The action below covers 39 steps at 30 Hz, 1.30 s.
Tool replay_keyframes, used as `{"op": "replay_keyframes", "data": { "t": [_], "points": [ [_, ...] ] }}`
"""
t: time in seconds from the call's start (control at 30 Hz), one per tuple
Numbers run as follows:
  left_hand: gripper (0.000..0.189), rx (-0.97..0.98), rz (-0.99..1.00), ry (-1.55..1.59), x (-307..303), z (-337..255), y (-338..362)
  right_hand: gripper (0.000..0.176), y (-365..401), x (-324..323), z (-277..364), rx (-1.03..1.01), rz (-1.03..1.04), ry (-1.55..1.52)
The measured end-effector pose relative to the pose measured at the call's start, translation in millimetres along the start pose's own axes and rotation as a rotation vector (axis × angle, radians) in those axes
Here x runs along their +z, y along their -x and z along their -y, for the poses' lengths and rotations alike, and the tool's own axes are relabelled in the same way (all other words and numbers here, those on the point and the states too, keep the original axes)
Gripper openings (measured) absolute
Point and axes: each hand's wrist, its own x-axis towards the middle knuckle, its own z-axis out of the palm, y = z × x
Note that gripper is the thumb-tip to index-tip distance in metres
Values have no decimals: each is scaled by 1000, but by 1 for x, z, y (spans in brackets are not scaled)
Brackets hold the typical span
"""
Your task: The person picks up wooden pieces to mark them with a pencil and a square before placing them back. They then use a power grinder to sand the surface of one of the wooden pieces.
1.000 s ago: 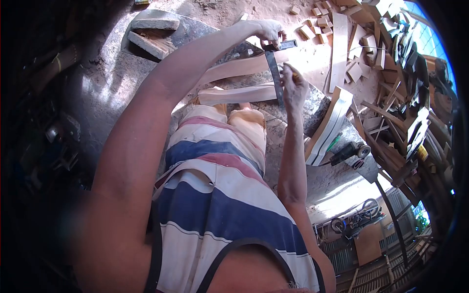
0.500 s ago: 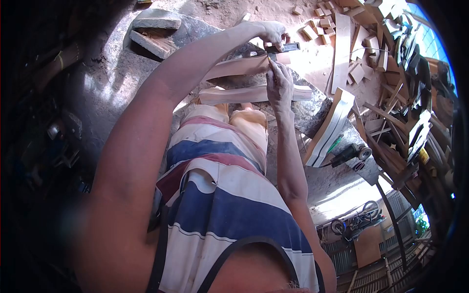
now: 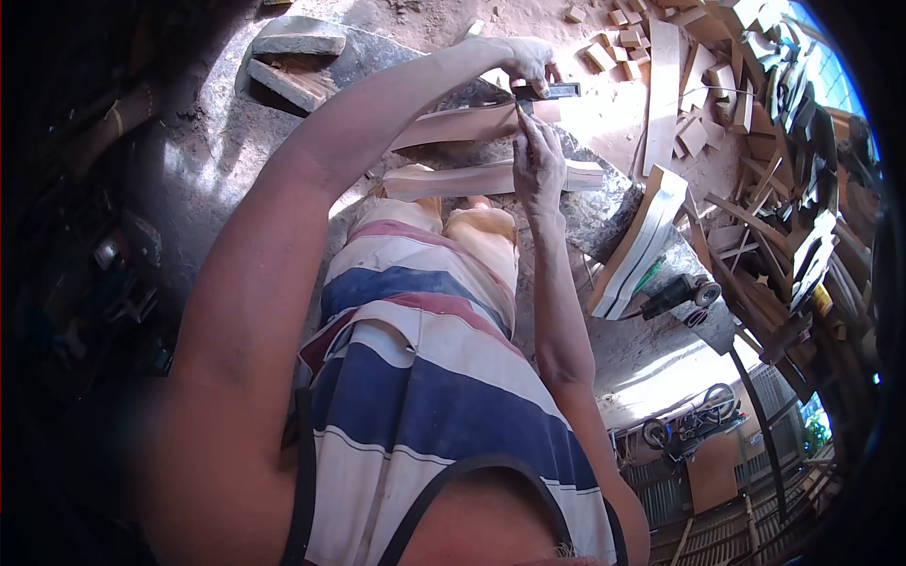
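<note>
My left hand [image 3: 530, 66] reaches over from the left and grips a dark try square [image 3: 557, 91] at the far end of a curved wooden piece [image 3: 462, 128]. Just below it, my right hand [image 3: 541, 168] is closed in a pinch on a thin pencil [image 3: 519, 110], its tip at the wood beside the square's dark blade. A second curved wooden piece [image 3: 453, 180] lies nearer my knees and passes behind my right wrist. Much of the square is hidden by my left fingers.
To the right, a stack of curved pieces [image 3: 642, 245] leans beside an angle grinder [image 3: 681, 294]. Small wood blocks [image 3: 618, 49], a long plank [image 3: 662, 94] and heaped offcuts [image 3: 755, 208] fill the upper right. Two slabs [image 3: 288, 85] lie upper left. A motorcycle [image 3: 694, 420] stands behind.
Very little differs. Both hands stay at the end of the curved piece, with the square and pencil in nearly the same place; the view has shifted slightly.
</note>
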Motion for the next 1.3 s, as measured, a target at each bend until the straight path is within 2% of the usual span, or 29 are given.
{"op": "replay_keyframes", "data": {
  "t": [0.3,0.6,0.9,1.1,1.2,1.3],
  "points": [
    [50,10,4,3,0,-1,2,33,-5,2,5,-81,-13,120],
    [53,21,-18,-6,1,1,1,36,-4,3,5,-19,50,158],
    [51,37,-32,-3,2,4,-1,36,-7,1,5,-101,13,152],
    [48,43,-44,-25,1,2,0,35,15,-14,23,0,124,361],
    [48,58,-44,-51,3,1,2,29,29,-42,32,184,218,179],
    [50,76,-46,-8,0,3,10,29,34,-64,38,430,75,-212]
  ]
}}
